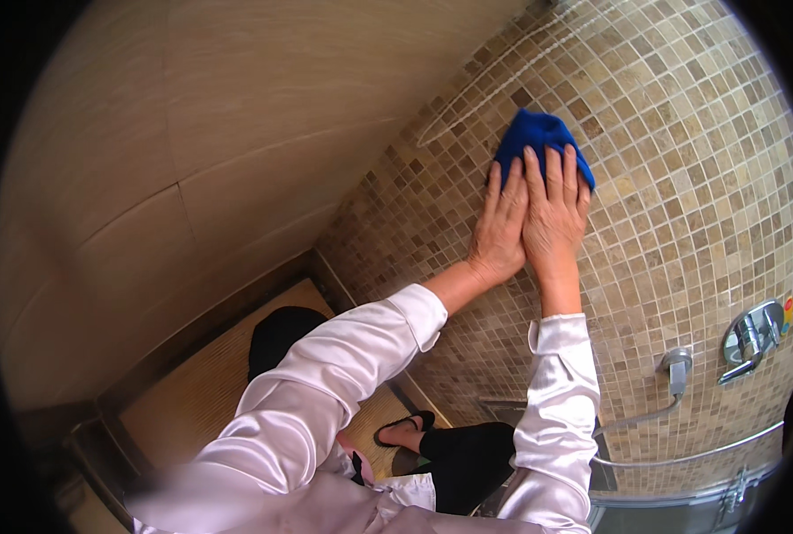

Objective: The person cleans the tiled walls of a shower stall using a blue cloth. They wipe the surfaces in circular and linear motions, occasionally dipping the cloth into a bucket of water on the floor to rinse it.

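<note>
A blue cloth (539, 130) is spread bunched against a wall of small brown and beige mosaic tiles (645, 240). My right hand (556, 209) lies flat on the cloth's lower part, its fingers stretched upward and slightly apart. Beside it, touching along the thumb side, my left hand (501, 231) is also outstretched, its fingertips at the cloth's lower left edge. Both hands press rather than grip. My arms, in shiny pale sleeves, reach up to the wall. The palms are hidden.
White streaks (467, 105) mark the tiles left of the cloth. A chrome mixer tap (752, 338) and a hose outlet (676, 360) with a hose are at the right. A large-tiled wall (147, 178) meets the mosaic at the left. Below is a ribbed floor (183, 400).
</note>
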`<state>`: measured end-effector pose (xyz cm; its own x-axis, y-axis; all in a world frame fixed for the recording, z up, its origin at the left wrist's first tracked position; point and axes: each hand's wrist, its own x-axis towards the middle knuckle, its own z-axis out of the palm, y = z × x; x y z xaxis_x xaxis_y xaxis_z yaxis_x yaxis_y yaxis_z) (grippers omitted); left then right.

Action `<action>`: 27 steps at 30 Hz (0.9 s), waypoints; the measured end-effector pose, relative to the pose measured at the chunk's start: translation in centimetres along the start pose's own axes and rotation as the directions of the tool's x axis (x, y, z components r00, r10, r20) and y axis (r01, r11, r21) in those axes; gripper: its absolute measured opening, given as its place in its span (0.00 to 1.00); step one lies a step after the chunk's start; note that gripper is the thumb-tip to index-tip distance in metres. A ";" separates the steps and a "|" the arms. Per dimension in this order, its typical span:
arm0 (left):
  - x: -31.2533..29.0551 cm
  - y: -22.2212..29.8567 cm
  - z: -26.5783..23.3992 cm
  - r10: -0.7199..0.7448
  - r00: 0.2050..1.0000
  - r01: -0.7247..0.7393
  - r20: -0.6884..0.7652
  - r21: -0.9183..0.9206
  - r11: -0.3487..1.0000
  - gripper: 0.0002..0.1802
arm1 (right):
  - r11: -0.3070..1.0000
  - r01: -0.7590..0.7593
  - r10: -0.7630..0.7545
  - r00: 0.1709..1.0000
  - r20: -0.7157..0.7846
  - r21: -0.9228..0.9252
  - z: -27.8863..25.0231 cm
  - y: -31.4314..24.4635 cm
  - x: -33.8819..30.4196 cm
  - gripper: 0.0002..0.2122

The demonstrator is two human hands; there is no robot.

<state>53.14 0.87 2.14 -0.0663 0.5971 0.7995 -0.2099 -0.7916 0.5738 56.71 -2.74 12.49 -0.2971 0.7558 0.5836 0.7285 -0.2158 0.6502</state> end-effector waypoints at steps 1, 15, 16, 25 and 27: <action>-0.2 0.4 -0.1 -0.001 0.999 0.003 0.035 -0.055 0.998 0.37 | 1.000 -0.015 0.015 1.000 -0.017 -0.006 -0.1 0.3 -0.7 0.21; 3.5 -5.8 -3.9 -0.151 0.988 0.152 0.018 -0.124 0.981 0.46 | 0.994 0.096 -0.092 0.992 -0.083 0.047 4.6 -4.8 6.4 0.20; 3.0 -5.8 -3.9 -0.194 0.981 0.194 0.013 -0.134 0.972 0.49 | 0.991 0.108 -0.106 0.994 -0.031 0.084 4.8 -5.1 6.1 0.20; -0.5 -3.1 -1.7 -0.042 0.999 0.040 0.030 0.043 0.998 0.45 | 0.996 0.057 -0.056 0.998 -0.015 0.065 1.9 -3.1 1.4 0.20; -1.7 -0.9 -1.1 -0.037 0.993 0.037 0.108 0.002 0.999 0.40 | 0.999 -0.009 0.009 1.000 -0.014 0.040 0.4 -1.8 -1.1 0.21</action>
<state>52.39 0.67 0.06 0.0472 0.6082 0.7924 -0.2099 -0.7695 0.6032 55.93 -2.93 10.50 -0.2987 0.7452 0.5962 0.7550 -0.1976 0.6252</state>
